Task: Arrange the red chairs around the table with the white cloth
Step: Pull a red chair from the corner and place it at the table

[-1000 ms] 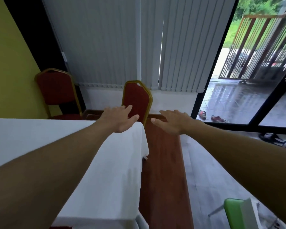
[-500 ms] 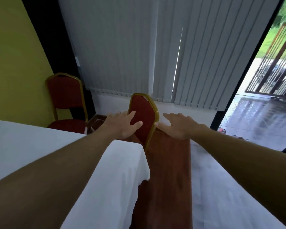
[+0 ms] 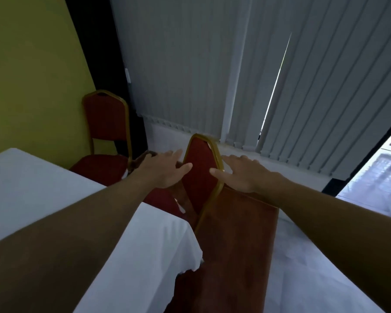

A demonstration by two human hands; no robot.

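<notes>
A red chair with a gold frame [image 3: 201, 175] stands at the far corner of the table with the white cloth [image 3: 43, 190], its backrest edge-on to me. My left hand [image 3: 165, 170] is spread open just left of the backrest, thumb near the red pad. My right hand [image 3: 244, 172] is spread open on the right, its thumb touching the gold frame. Neither hand grips the chair. A second red chair [image 3: 106, 123] stands further left against the yellow wall, its seat partly behind the table.
A red-brown carpet strip [image 3: 235, 245] runs along the table's right side over pale floor [image 3: 314, 267]. Grey vertical blinds [image 3: 212, 75] hang close behind the chairs. A glass door [image 3: 384, 172] opens at the far right.
I have moved closer to the near chair. Both open hands have closed in on either side of its backrest, and the right thumb now touches the frame.
</notes>
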